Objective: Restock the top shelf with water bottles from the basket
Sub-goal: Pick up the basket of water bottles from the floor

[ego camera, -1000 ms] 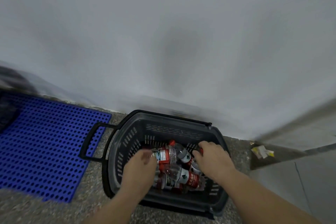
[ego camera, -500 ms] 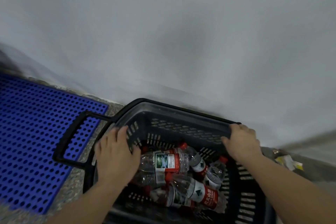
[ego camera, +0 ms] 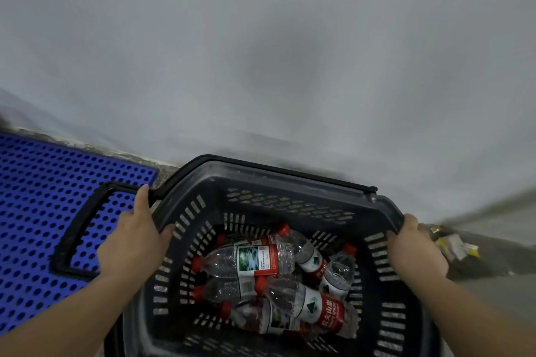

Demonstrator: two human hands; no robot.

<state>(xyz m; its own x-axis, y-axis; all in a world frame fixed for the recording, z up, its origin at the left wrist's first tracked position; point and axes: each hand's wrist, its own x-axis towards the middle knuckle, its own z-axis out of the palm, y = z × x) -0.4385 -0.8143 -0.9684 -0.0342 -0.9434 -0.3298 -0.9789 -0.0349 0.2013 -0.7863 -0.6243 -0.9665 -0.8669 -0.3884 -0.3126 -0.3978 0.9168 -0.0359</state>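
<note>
Both the left hand (ego camera: 132,243) and right hand (ego camera: 413,249) grip the rims of the dark slotted plastic basket (ego camera: 290,197), which holds clear red-capped water bottles (ego camera: 252,259).

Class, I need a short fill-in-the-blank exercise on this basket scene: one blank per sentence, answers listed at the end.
1. Each hand, left hand and right hand, grips the rim of the ____.
2. The water bottles inside have caps coloured ____.
3. The perforated mat on the floor, on the person's left, is ____.
4. The bottles lie on their ____ rather than standing upright.

Answers: basket; red; blue; sides
</note>
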